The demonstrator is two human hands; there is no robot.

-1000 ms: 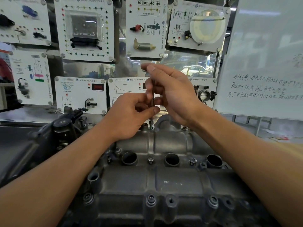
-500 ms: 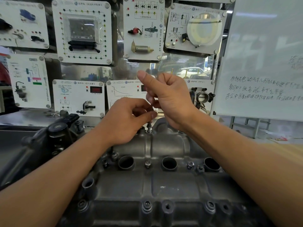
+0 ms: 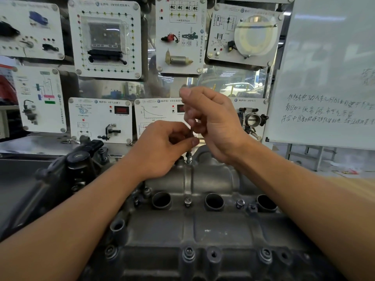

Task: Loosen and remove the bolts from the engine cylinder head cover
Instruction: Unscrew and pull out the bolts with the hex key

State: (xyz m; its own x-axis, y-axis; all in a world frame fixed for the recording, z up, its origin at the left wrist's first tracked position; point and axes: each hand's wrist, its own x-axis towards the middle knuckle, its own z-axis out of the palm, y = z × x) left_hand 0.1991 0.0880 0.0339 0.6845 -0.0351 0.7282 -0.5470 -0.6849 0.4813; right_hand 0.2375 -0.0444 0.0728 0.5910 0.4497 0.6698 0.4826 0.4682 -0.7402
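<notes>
Bolt (image 3: 188,158) at the cover's (image 3: 203,226) far edge, thin tool (image 3: 191,134) standing on it

The bolt sits near the middle of the far edge of the grey metal cover, and the thin tool stands upright on its head. Just above the bolt, the left hand (image 3: 162,147) pinches the lower shaft between the thumb and curled fingers. The right hand (image 3: 213,122) grasps the upper shaft with its fingers curled round it and one digit pointing up. The two hands are close together; whether they touch I cannot tell.

Nearer the camera, a second bolt (image 3: 187,200) stands in the cover between two round openings (image 3: 161,199), and a third bolt (image 3: 240,203) is to its right. More bolts line the near edge (image 3: 189,253).

Behind the engine hang white display boards (image 3: 105,39) with mounted parts, and a whiteboard (image 3: 324,67) with handwriting stands at the right.
</notes>
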